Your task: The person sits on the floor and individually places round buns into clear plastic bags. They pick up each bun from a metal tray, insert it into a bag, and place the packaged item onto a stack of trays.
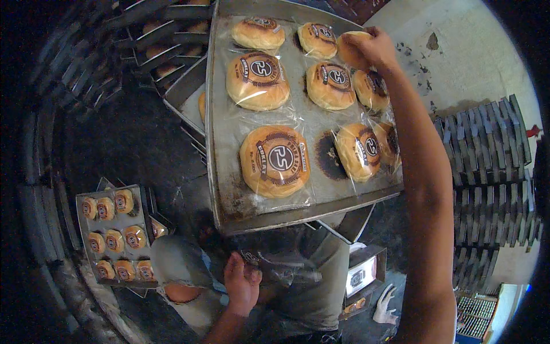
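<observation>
A worn metal baking tray (258, 219) stands before me, holding several round buns in clear, printed plastic bags. My right hand (371, 49) reaches to the tray's far right corner and grips a bun (350, 48); no print shows on its visible side. Close by it lie a bagged bun (318, 41) and another bagged bun (370, 88). The largest bagged bun (275, 161) rests near the front left corner. Below the tray's near edge, over my lap, my left hand (242, 277) holds clear printed plastic bags (279, 264). How many bags cannot be told.
To the lower left, another tray (116, 223) carries rows of bagged buns. Stacked dark trays (490, 146) line the right wall. Under the main tray's left side sits a further tray (189, 105). A box (376, 268) and a white glove (386, 307) are at lower right.
</observation>
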`<state>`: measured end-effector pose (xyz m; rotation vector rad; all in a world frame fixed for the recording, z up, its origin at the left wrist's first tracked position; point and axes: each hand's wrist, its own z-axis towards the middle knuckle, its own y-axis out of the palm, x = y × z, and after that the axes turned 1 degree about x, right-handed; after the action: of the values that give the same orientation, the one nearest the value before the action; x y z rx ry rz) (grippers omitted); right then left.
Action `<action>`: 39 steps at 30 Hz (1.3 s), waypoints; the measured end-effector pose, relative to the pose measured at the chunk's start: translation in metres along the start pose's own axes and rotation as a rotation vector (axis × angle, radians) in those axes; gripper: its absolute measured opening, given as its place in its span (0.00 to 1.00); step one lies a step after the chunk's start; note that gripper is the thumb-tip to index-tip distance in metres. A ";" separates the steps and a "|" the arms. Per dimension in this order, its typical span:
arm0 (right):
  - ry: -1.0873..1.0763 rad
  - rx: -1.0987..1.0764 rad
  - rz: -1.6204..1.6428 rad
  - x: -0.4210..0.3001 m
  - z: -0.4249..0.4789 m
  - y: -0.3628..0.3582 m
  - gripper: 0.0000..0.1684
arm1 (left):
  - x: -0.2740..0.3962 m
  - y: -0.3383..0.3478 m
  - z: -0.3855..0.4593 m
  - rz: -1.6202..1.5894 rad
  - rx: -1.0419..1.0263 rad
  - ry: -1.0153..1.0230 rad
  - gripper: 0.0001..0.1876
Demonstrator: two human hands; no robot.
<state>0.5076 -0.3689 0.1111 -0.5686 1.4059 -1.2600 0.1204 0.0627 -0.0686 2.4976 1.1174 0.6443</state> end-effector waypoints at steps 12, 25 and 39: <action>-0.236 0.185 0.695 -0.040 -0.405 -0.053 0.37 | 0.040 -0.056 0.010 1.447 0.144 1.555 0.16; 0.335 -0.290 1.165 -0.040 -0.650 -0.044 0.30 | 0.006 -0.045 -0.100 1.081 -0.552 0.756 0.24; -0.504 0.264 0.501 -0.100 -0.639 -0.026 0.30 | -0.037 -0.007 -0.157 0.471 -1.235 0.538 0.47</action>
<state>-0.0555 -0.0548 0.0607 -0.2930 0.8659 -0.8035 0.0117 0.0561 0.0510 1.4624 0.0479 1.5766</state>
